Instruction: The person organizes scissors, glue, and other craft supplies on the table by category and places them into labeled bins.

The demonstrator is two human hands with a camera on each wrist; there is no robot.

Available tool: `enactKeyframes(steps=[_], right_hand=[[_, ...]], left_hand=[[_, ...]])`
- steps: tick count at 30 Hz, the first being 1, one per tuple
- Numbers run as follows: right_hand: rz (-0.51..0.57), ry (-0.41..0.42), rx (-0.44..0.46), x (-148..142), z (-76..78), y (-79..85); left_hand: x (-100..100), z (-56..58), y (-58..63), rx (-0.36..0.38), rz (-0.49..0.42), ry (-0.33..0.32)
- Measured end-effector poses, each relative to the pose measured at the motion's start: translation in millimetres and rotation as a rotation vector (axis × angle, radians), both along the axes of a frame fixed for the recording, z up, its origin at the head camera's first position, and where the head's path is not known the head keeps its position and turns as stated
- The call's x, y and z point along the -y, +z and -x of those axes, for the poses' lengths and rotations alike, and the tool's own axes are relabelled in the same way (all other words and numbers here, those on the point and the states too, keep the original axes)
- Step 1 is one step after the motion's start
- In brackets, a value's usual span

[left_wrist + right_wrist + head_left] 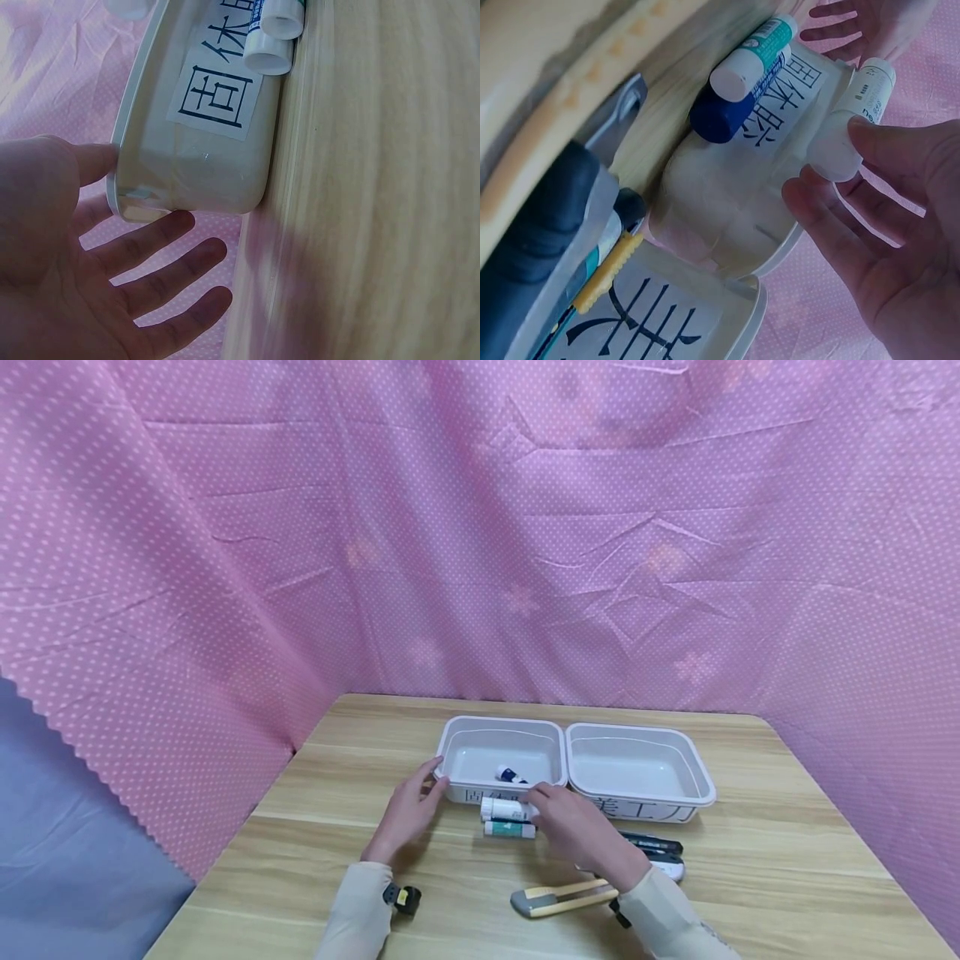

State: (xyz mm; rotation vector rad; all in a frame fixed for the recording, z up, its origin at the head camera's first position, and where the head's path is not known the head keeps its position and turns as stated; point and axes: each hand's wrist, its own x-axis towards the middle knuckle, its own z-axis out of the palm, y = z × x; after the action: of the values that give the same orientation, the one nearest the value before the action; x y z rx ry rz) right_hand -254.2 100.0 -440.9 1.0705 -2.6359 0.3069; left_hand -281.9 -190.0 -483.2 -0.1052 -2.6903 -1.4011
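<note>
My right hand (570, 825) pinches a white glue stick (853, 120) between thumb and fingers, at the front rim of the left white bin (501, 725). My left hand (408, 818) touches that bin's left front corner, its fingers spread and fairly straight. A glue stick with a dark blue part (512, 774) lies inside the bin. On the table before it lie a green-and-white glue stick (510, 830) and a blue glue stick (721, 116), side by side against the labelled front wall.
A second white bin (637, 731), also labelled, adjoins the first on the right. A yellow-and-grey utility knife (558, 900) lies below the right forearm. More cutters, one a black knife (652, 842), lie partly behind that arm. Pink dotted cloth (525, 527) hangs behind the table.
</note>
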Motion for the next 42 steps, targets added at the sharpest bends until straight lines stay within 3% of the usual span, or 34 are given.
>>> enactKeyframes(steps=[16, 25, 42], right_hand=[[0.067, -0.092, -0.011, -10, 7.5, 7.4], [0.098, -0.100, -0.056, -18, 12.5, 8.8], [0.162, -0.163, -0.020, -25, 16.9, 11.8]], left_hand=[[1, 2.8, 1.5, -0.034, -0.001, -0.019], [2, 3.3, 0.2, -0.026, 0.001, -0.023], [2, 2.3, 0.3, -0.024, -0.003, -0.017]])
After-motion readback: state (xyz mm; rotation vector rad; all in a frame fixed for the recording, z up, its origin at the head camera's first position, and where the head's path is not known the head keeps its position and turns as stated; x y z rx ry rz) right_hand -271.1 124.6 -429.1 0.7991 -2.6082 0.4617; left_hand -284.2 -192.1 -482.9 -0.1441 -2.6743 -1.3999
